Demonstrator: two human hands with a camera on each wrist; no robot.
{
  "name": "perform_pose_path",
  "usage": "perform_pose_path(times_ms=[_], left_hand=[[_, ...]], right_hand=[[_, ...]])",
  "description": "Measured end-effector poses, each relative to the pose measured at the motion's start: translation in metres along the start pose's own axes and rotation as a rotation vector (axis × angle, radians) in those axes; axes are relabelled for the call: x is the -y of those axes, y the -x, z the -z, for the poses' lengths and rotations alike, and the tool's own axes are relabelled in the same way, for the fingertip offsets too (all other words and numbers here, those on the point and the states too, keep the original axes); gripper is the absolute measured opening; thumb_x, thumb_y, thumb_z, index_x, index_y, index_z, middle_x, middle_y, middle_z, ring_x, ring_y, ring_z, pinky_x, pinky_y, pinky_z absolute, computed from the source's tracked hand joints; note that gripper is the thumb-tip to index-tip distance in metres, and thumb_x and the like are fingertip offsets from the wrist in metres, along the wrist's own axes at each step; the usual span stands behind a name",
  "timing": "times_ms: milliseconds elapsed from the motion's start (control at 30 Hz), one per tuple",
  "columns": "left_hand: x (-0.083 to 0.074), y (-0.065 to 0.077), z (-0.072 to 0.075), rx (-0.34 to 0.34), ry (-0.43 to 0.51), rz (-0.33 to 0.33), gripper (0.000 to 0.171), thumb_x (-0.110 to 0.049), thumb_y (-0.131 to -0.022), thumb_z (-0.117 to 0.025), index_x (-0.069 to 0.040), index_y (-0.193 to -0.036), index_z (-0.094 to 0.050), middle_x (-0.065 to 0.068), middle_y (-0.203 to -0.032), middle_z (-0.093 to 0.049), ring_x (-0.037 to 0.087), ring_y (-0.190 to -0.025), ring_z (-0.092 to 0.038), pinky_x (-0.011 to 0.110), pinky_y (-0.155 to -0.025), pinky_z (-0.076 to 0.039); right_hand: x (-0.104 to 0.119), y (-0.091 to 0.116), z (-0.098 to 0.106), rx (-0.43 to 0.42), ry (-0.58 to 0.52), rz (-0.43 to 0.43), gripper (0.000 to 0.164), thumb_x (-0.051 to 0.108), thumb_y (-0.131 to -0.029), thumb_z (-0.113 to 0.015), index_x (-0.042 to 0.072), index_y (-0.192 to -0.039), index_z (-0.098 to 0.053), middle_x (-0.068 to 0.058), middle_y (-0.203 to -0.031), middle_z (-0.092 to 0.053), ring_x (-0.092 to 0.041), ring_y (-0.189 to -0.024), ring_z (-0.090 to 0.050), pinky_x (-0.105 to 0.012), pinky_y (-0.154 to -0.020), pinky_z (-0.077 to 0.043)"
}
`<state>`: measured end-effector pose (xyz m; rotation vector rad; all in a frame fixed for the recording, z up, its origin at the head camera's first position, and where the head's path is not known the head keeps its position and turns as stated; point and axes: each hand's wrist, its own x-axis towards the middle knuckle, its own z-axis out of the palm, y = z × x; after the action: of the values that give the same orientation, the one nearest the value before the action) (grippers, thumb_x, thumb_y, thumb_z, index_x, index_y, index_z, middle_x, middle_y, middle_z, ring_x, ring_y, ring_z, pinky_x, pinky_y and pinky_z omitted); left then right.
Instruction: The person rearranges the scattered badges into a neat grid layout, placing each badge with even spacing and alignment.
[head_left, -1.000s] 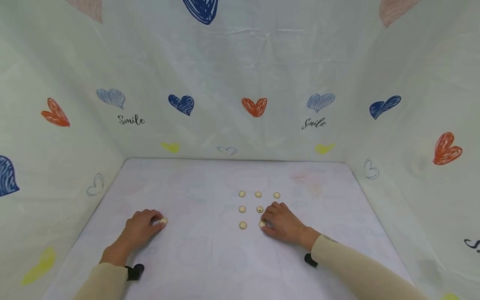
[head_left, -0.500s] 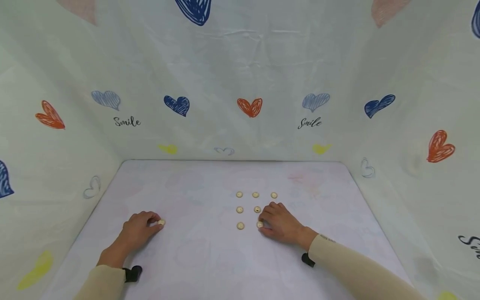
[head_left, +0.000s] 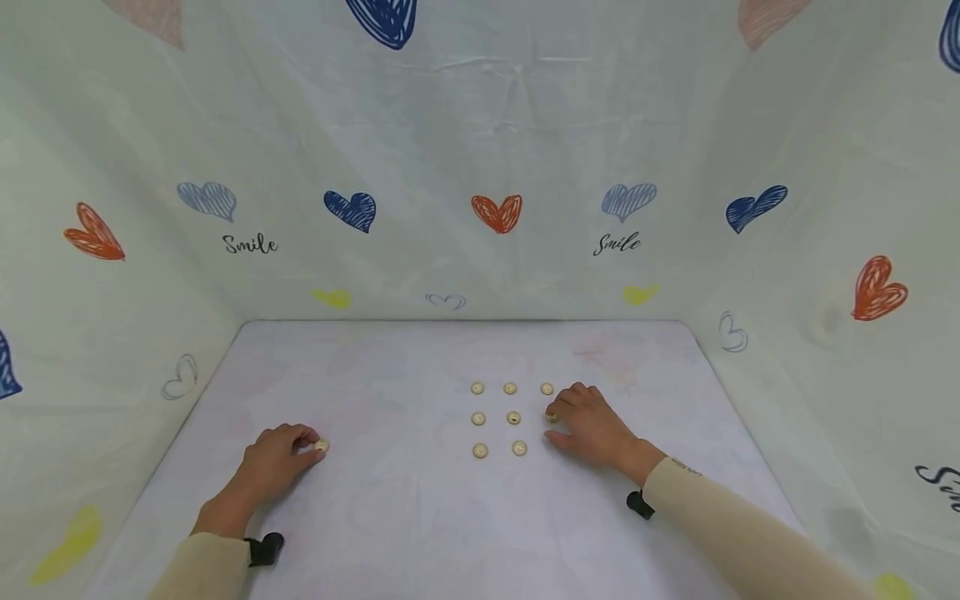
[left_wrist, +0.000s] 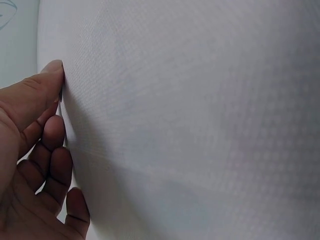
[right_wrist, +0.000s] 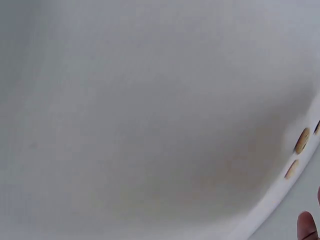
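Note:
Small, round, cream-coloured wooden buttons lie in rows on the white table in the head view. My left hand (head_left: 273,467) pinches one button (head_left: 321,445) between thumb and fingertips, low on the left side of the table. My right hand (head_left: 592,429) reaches over the right column, its fingertips at the middle button (head_left: 552,417), which they partly cover. The thumb stays apart from that button. Nearby are the top right button (head_left: 547,388), the centre button (head_left: 513,417) and the lower button (head_left: 519,448). The left wrist view hides the held button behind the thumb.
The left column holds a top button (head_left: 477,388), a middle button (head_left: 478,418) and a bottom button (head_left: 480,450). Another button (head_left: 510,388) lies in the top row. A white heart-printed curtain (head_left: 435,142) surrounds the table (head_left: 390,517) at the back and sides.
My right hand has left the lower button and moved right and slightly away to the middle button of the right column. The left hand keeps its pinch in place. The head view shifts slightly.

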<state>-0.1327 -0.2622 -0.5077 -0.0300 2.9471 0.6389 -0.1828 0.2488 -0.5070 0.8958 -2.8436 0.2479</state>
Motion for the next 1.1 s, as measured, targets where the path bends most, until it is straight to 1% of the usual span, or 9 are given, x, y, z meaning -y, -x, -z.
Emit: perform_pose_path(times_ms=[100,267,400,600,867,1100], left_hand=[[0.000,0.001,0.000,-0.006,0.004,-0.001,0.032,-0.032,-0.087,-0.072,-0.007,-0.106,-0.065,0.016,-0.108,-0.065,0.036,-0.103,-0.056,0.060,-0.084,-0.040],[0.001,0.001,0.001,-0.024,0.005,-0.016,0.030,-0.031,-0.087,-0.072,-0.007,-0.105,-0.066,0.015,-0.106,-0.065,0.035,-0.102,-0.056,0.059,-0.083,-0.041],[0.003,0.001,0.001,-0.031,0.007,-0.022,0.031,-0.032,-0.087,-0.072,-0.007,-0.105,-0.066,0.015,-0.106,-0.065,0.036,-0.102,-0.056,0.060,-0.083,-0.040],[0.006,0.000,-0.002,-0.033,0.013,-0.025,0.030,-0.032,-0.087,-0.072,-0.008,-0.104,-0.067,0.014,-0.105,-0.066,0.035,-0.100,-0.056,0.059,-0.082,-0.041],[0.002,0.002,-0.001,-0.021,0.023,-0.016,0.031,-0.032,-0.087,-0.073,-0.008,-0.104,-0.067,0.015,-0.105,-0.066,0.034,-0.100,-0.057,0.059,-0.082,-0.041],[-0.002,0.003,0.004,-0.014,0.016,-0.021,0.031,-0.033,-0.087,-0.072,-0.008,-0.105,-0.067,0.014,-0.104,-0.066,0.033,-0.098,-0.057,0.058,-0.081,-0.041]], right_hand=[[-0.008,0.000,-0.002,-0.022,0.016,-0.014,0.029,0.041,-0.085,-0.072,0.019,-0.104,-0.069,0.006,-0.103,-0.062,-0.016,-0.099,-0.049,-0.038,-0.088,-0.039],[-0.016,-0.003,-0.007,0.003,0.027,-0.034,0.028,0.039,-0.087,-0.071,0.019,-0.105,-0.068,0.004,-0.106,-0.062,-0.017,-0.101,-0.049,-0.039,-0.088,-0.039],[-0.017,-0.005,-0.009,0.031,0.021,-0.045,0.029,0.039,-0.089,-0.070,0.017,-0.107,-0.068,0.002,-0.108,-0.062,-0.019,-0.103,-0.050,-0.042,-0.086,-0.040],[-0.015,-0.005,-0.011,0.041,0.013,-0.048,0.029,0.036,-0.088,-0.071,0.015,-0.108,-0.068,0.000,-0.110,-0.062,-0.020,-0.102,-0.050,-0.044,-0.085,-0.045],[-0.017,-0.006,-0.011,0.061,0.021,-0.039,0.026,0.036,-0.090,-0.069,0.016,-0.106,-0.068,0.000,-0.108,-0.062,-0.018,-0.098,-0.049,-0.040,-0.081,-0.047],[-0.018,-0.007,-0.013,0.072,0.019,-0.054,0.024,0.037,-0.090,-0.068,0.017,-0.104,-0.069,0.001,-0.105,-0.063,-0.018,-0.097,-0.050,-0.042,-0.081,-0.047]])
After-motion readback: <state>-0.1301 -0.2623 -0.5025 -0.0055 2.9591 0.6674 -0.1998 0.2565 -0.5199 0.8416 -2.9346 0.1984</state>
